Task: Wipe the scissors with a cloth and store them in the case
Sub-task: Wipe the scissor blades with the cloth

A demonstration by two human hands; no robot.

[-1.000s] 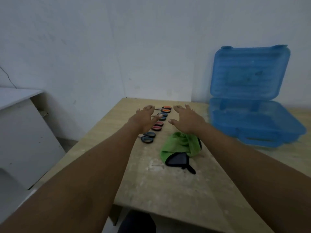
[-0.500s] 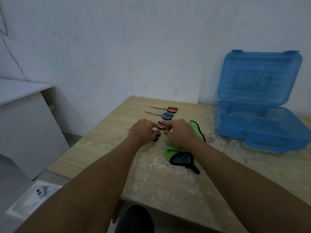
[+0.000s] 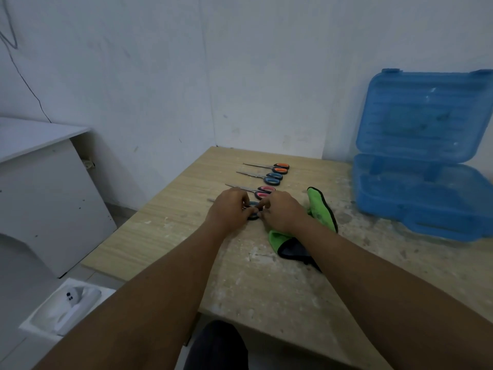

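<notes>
1. Both hands are sitting nearer than a second ago, drawn back from the far pairs onto the nearest scissors [image 3: 253,217].
2. Beyond, the pink pair [image 3: 264,192], blue pair [image 3: 272,178] and orange pair [image 3: 280,167] are lying in a row. The cloth [image 3: 320,209] is lying just right, partly under the right forearm. The case [image 3: 416,198] is standing open far right on the worktop [image 3: 173,236].
3. The left hand [image 3: 229,209] and right hand [image 3: 280,212] are pinching the nearest scissors with curled fingers, hiding most of the pair.

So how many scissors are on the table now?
4: orange pair farthest, blue pair next, pink pair nearer, dark pair nearest, mostly hidden, held by the left hand and right hand. Others may hide beneath.
</notes>
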